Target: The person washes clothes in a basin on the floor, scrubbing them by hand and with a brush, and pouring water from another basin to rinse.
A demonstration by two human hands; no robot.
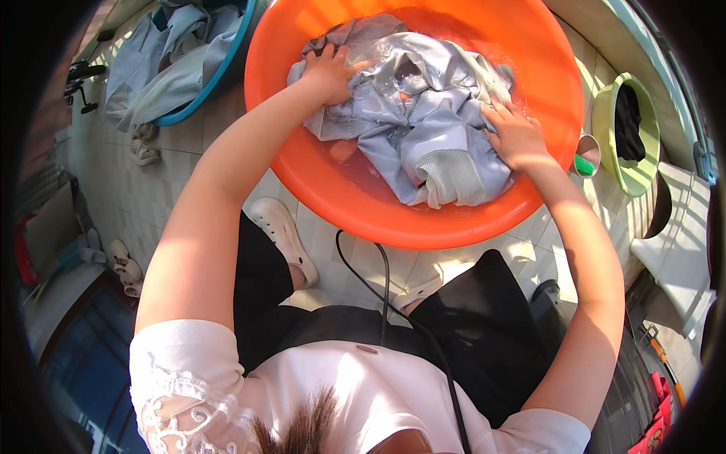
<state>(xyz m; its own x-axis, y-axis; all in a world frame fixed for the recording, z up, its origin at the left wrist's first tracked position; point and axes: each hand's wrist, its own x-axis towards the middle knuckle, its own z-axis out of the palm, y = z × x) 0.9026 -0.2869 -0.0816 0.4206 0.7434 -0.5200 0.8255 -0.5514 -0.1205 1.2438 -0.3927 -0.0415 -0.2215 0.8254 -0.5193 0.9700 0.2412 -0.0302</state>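
Note:
A heap of wet light grey-blue cloth [437, 122] with a pale mesh part [454, 176] lies in shallow water inside a large orange plastic basin [408, 230]. My left hand [330, 75] rests on the heap's upper left, fingers spread, beside a darker grey fold [374, 27]. On the right side of the heap, my right hand [516, 135] lies palm down with its fingers apart, touching the fabric. Neither hand is visibly clasping the cloth. Its lower layers are hidden under the folds and water.
A blue tub [195, 108] at upper left holds more pale garments [170, 57]. To the right stand a light green basin [610, 136] with black cloth [628, 122] and a cup [591, 148] with something green. A black cable [387, 284] hangs before me, between my feet.

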